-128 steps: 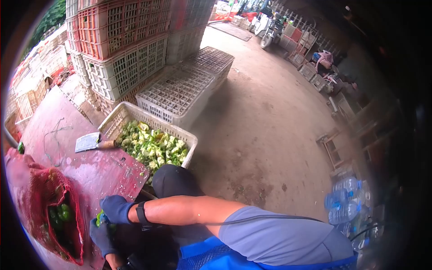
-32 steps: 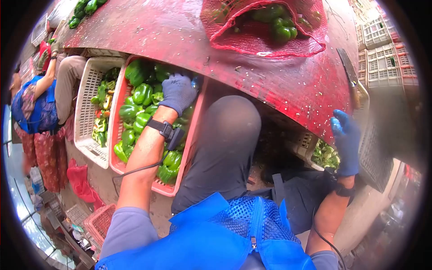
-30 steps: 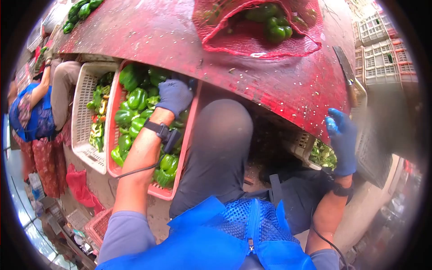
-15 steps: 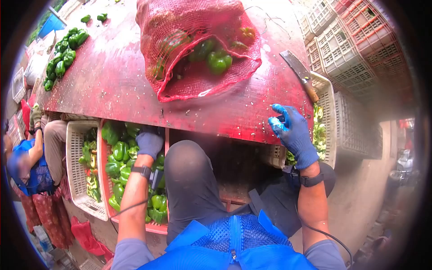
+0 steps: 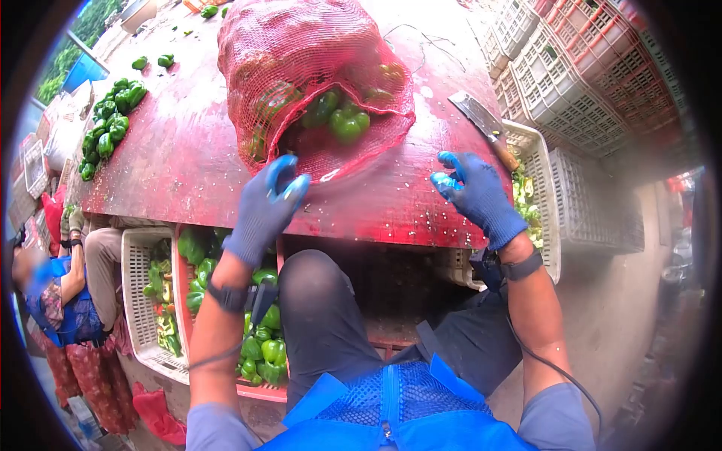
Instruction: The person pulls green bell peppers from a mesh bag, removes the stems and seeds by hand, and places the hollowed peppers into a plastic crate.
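My left hand, in a grey-blue glove with light blue fingertips, hovers at the lower edge of a red mesh sack. Its fingers are apart and hold nothing. Green peppers show in the sack's open mouth. My right hand, gloved alike, is over the right part of the red table, fingers spread and empty. Beyond it lies a cleaver with a wooden handle, close to the table's right edge.
A red crate of green peppers stands by my left leg, beside a white crate of pepper pieces. Another white crate holds scraps at right. Stacked crates rise behind. More peppers lie far left; a co-worker sits there.
My left hand has come up from the red crate to the sack's mouth, its fingers now apart. My right hand has shifted slightly left and up. The camera view has shifted a little.
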A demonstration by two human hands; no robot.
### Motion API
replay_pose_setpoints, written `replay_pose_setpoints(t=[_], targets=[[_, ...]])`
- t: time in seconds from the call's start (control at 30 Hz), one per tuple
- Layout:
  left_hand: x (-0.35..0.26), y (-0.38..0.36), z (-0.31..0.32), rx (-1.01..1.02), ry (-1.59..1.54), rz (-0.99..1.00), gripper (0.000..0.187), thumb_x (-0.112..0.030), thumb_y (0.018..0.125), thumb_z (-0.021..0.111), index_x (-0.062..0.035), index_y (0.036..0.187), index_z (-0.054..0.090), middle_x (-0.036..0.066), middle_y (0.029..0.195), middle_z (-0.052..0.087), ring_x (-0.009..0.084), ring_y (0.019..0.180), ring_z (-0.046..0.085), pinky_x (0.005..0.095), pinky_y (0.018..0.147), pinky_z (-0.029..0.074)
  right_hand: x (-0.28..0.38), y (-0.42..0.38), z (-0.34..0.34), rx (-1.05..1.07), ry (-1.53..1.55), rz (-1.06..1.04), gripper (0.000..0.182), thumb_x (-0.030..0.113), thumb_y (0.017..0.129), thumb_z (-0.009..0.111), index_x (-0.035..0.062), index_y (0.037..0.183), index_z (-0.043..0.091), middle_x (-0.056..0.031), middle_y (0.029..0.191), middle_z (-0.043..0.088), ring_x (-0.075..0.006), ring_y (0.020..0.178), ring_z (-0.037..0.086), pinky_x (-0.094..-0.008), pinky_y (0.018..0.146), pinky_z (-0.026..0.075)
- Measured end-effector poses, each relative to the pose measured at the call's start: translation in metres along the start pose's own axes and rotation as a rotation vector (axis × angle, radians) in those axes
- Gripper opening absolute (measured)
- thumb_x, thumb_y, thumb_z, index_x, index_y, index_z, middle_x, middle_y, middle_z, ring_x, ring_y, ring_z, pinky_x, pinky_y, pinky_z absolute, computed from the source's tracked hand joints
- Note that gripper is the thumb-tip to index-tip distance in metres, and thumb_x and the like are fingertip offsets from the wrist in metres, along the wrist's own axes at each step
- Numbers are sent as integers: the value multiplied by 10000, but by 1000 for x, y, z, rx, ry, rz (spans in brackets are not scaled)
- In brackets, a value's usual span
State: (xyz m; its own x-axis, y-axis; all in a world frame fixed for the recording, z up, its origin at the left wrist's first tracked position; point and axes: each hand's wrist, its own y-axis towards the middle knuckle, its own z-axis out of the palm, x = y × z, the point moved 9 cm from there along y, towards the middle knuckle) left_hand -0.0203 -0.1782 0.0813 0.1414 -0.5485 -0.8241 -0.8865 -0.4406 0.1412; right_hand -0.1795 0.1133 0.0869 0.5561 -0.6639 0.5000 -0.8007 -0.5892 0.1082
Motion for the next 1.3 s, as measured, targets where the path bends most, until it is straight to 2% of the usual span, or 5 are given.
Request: replay_pose_setpoints(t=[0.2, 0.27, 1.0, 1.27, 1.3], targets=[[56, 114, 83, 102, 45, -177, 548, -397, 852, 728, 46, 1152, 611, 86, 957, 669, 187, 758, 628, 289, 696, 522, -6, -16, 13, 70, 78, -13, 426, 383, 852, 669, 61, 1130, 648, -153, 924, 647, -302, 832, 649, -416, 780, 511], [70, 107, 112, 241, -306, -628, 465, -390, 849, 734, 5, 1076, 640, 66, 877, 655, 160, 633, 576, 260, 563, 480, -18, -21, 20, 115, 98, 37, 428, 388, 853, 667, 65, 1134, 647, -156, 945, 645, -312, 867, 648, -426, 792, 510], [4, 57, 158, 252, -212, -506, 389, -244, 823, 731, 52, 1064, 655, 110, 933, 699, 182, 797, 665, 310, 683, 530, 4, -26, 17, 114, -5, -135, 453, 398, 880, 613, 73, 1195, 600, -179, 1051, 632, -357, 971, 628, -457, 838, 505], [-33, -23, 162, 374, -781, -397, 387, -321, 895, 670, -15, 1128, 628, 95, 1010, 691, 146, 855, 658, 298, 714, 522, 6, -27, 22, 43, 230, -61, 529, 409, 887, 625, 39, 1259, 559, -205, 1059, 672, -341, 926, 673, -428, 837, 522], [-17, -21, 161, 317, -286, -164, 436, -388, 893, 643, -16, 1119, 636, 123, 994, 701, 196, 862, 671, 340, 736, 527, 5, -27, 31, 58, 301, -46, 525, 388, 893, 634, 29, 1269, 564, -217, 1085, 668, -329, 929, 682, -404, 827, 526]])
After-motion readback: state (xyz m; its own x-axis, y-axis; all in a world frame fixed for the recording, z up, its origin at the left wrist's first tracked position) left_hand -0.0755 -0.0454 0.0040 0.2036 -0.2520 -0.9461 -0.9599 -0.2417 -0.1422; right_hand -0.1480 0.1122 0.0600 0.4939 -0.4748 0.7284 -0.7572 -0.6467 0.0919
